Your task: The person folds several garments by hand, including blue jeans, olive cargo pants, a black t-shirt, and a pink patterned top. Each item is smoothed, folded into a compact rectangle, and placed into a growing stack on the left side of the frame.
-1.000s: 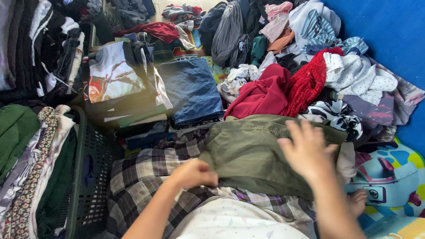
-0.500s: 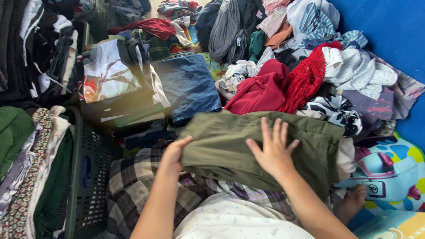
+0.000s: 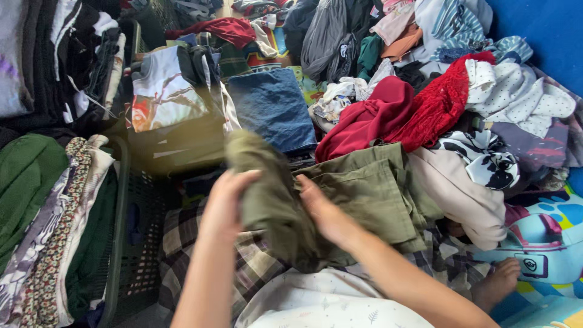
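Olive-green garment (image 3: pixel 364 194) motion-blurred where lifted fold rises between hands; its lower part hidden behind them. Left hand (image 3: pixel 223 203) fingertips buried in fold; right hand (image 3: pixel 325 212) fingers hidden under cloth. Both forearms cut off by bottom edge. Dark laundry basket (image 3: pixel 136 243) mostly covered by clothes, cropped at bottom. Folded stacks at left run off frame. Bare foot (image 3: pixel 499 282) partly hidden by plaid fabric (image 3: pixel 194 243).
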